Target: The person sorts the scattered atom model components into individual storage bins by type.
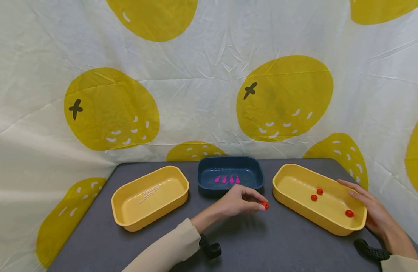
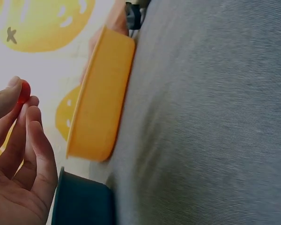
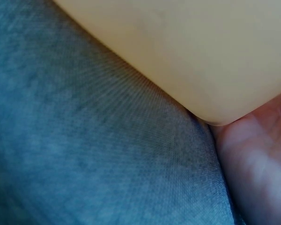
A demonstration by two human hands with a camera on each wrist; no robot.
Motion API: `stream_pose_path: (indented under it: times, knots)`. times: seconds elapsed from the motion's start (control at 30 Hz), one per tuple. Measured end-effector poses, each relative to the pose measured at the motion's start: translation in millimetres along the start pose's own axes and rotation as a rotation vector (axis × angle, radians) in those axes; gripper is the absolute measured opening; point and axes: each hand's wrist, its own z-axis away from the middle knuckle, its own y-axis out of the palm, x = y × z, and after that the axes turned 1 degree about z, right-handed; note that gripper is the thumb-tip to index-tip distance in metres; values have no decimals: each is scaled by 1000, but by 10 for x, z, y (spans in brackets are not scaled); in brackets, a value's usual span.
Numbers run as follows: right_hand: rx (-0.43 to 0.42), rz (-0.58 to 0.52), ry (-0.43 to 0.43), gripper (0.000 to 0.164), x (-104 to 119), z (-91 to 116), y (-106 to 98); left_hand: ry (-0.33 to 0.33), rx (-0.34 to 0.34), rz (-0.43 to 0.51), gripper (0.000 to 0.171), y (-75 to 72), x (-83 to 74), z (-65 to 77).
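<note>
My left hand pinches a small red bead between thumb and fingertips, above the table between the dark blue tray and the right-hand yellow tray. In the left wrist view the bead shows at the fingertips. My right hand holds the right end of the yellow tray, thumb at the rim and fingers along its outer side. Inside that tray lie three red beads. The right wrist view shows the palm against the yellow tray's wall; the fingers are hidden there.
A dark blue tray at the back middle holds several magenta pear-shaped pieces. Another yellow tray on the left contains several thin pale sticks. Dark grey cloth covers the table; a fruit-printed curtain hangs behind.
</note>
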Motion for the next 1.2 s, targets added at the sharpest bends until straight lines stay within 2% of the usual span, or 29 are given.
stream_pose_path:
  times: [0.2,0.4,0.77,1.2]
  knots:
    - [-7,1,2,55,1,17,-6,11,29,-29,21,34,-80,-150]
    - [1,2,3,55,-1,1,5,20,23,-44,21,61,-109,-288]
    - [5,17,-9,56,-10,6,-2,-3,-1,-87,20,93,-140,-604]
    - [-15,12,-1,54,3,4,32,-53,-36,-75,18,249,-248,-925]
